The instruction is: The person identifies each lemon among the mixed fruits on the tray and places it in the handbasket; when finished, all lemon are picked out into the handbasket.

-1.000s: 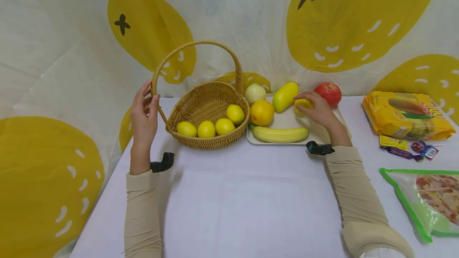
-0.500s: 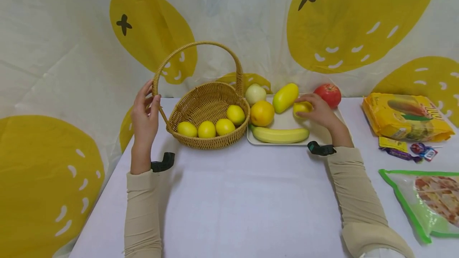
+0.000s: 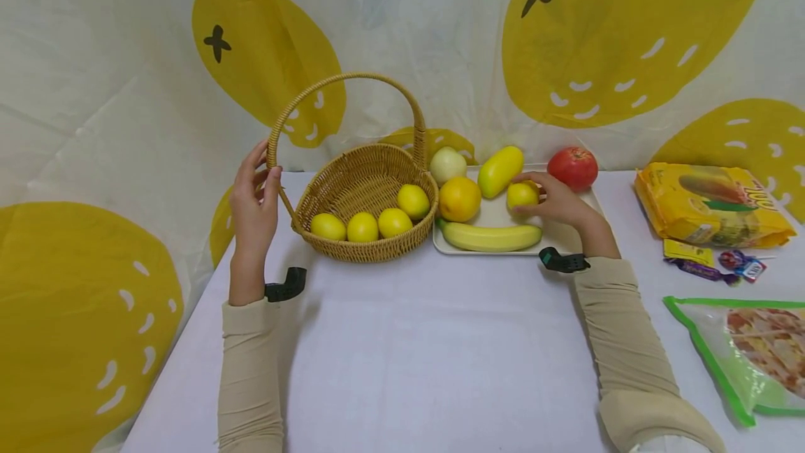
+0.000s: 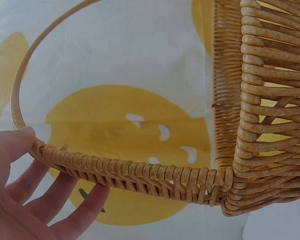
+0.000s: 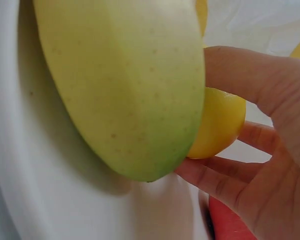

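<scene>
My left hand [image 3: 254, 208] holds the left side of the wicker basket's arched handle [image 3: 352, 76], the thumb on one side and the fingers on the other in the left wrist view. Several yellow lemons [image 3: 363, 227] lie in the front and right of the basket [image 3: 352, 250]. Over the white tray [image 3: 560, 240], my right hand [image 3: 562, 205] grips another lemon [image 3: 522, 195] between thumb and fingers. In the right wrist view, a large banana [image 5: 125, 90] partly hides that lemon [image 5: 220, 125].
Also on the tray are an orange [image 3: 459, 199], a yellow oblong fruit [image 3: 501, 172], a pale round fruit [image 3: 448, 164] and a red pomegranate [image 3: 573, 168]. To the right lie a yellow snack bag [image 3: 713, 203], wrapped candies [image 3: 703, 269] and a green-edged pouch [image 3: 755, 358].
My right fingers have closed round the lemon, and it has shifted slightly left, away from the pomegranate. My left hand stays on the basket handle.
</scene>
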The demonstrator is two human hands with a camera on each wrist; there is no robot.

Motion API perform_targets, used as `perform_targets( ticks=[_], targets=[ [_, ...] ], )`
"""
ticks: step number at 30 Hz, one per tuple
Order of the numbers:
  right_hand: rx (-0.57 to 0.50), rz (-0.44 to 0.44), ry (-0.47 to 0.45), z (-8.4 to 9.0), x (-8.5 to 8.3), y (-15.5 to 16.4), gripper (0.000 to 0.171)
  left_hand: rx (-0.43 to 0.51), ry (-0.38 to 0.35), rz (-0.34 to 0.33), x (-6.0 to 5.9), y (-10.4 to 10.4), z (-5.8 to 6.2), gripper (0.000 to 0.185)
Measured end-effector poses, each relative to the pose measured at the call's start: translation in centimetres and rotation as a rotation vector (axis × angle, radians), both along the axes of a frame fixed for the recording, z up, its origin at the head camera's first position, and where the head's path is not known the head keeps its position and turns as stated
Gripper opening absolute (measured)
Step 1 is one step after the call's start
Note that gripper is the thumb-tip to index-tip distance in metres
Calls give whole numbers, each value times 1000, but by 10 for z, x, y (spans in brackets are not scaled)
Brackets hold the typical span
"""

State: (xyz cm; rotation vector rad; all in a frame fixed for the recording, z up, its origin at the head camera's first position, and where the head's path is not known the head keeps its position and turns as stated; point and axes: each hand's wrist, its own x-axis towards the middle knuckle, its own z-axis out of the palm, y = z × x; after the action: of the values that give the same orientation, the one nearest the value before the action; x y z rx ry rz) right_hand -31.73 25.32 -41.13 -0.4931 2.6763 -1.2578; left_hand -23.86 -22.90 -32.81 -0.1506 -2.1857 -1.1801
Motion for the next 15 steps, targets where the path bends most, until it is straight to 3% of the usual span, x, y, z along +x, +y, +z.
perform_targets(
  ticks=[9,15],
  targets=[
    [11,-15,-5,3,3,1,58,-3,-8,11,-1,0,-1,44],
    [-53,0,45,11,6,-4,58,-1,-3,6,0,0,0,44]
  ],
)
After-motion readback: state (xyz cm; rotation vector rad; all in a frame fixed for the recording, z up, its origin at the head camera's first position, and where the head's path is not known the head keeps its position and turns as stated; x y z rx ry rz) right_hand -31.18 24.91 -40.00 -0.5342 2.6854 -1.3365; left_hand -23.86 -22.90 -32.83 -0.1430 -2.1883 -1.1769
